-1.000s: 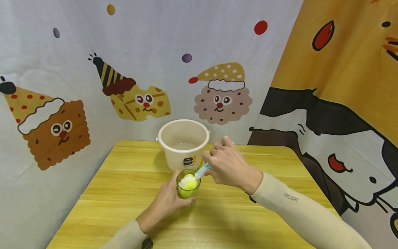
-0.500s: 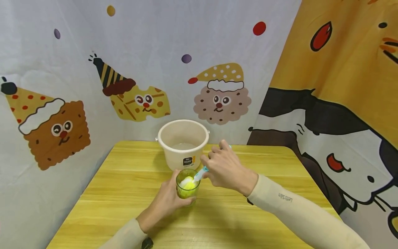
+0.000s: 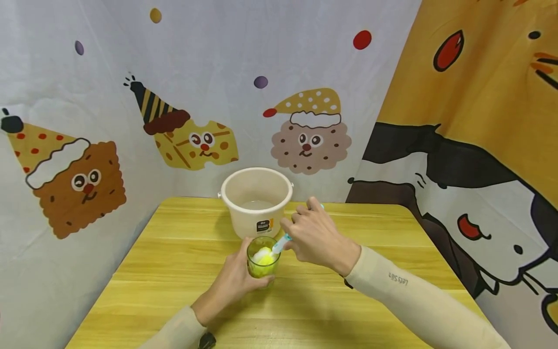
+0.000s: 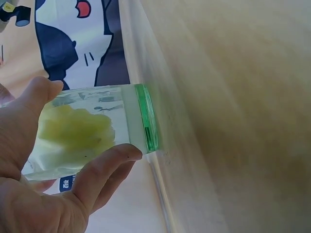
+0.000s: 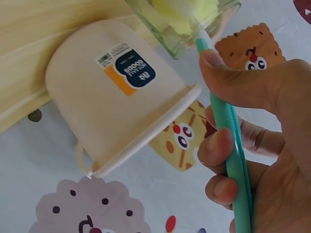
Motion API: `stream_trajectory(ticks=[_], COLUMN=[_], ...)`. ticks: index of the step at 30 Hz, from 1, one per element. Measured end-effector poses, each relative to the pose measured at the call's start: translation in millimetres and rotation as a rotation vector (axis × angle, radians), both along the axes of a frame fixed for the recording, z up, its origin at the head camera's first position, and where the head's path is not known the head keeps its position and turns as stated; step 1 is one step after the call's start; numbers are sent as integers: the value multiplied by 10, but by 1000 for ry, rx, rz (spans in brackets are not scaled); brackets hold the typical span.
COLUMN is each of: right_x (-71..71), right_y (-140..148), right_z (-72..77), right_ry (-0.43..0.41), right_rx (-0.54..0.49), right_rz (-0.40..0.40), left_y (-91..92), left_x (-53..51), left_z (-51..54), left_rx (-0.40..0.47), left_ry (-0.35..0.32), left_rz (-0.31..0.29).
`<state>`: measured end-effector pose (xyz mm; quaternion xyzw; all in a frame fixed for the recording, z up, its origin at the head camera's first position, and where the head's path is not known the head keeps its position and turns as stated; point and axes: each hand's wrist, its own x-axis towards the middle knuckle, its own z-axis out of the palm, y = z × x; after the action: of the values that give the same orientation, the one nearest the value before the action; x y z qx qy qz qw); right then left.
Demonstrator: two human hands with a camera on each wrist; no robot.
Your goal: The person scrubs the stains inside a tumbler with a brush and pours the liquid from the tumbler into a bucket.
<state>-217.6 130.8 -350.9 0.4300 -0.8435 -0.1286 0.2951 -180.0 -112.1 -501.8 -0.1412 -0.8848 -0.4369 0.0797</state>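
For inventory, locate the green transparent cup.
In the head view, the cup is below centre, slightly left, in the left grip, in front of the beige plastic bucket.

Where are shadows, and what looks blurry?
Head view: a soft shadow on the table, below the right hand; left wrist view: the table's grain looks smeared, the left hand crisper; right wrist view: the bucket's label fairly sharp, the glass's yellow contents hazy.

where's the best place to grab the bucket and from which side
Probably pinch the bucket by the left of its rim, coming from above: it stands upright with an open top and outward-jutting edge, while the glass and right hand crowd its front and right.
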Motion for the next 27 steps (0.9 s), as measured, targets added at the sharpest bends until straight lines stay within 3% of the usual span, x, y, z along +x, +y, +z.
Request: stream_trajectory(ticks=[11, 27], right_x=[60, 29], right_y=[2, 125], right_z=[95, 132], right_ry=[29, 34], right_rx=[12, -81], right_rz=[-13, 0], left_y=[-3, -5], left_x=[-12, -27], left_z=[-8, -38], left_rx=[-12, -9], left_ry=[3, 7], left_rz=[-1, 2])
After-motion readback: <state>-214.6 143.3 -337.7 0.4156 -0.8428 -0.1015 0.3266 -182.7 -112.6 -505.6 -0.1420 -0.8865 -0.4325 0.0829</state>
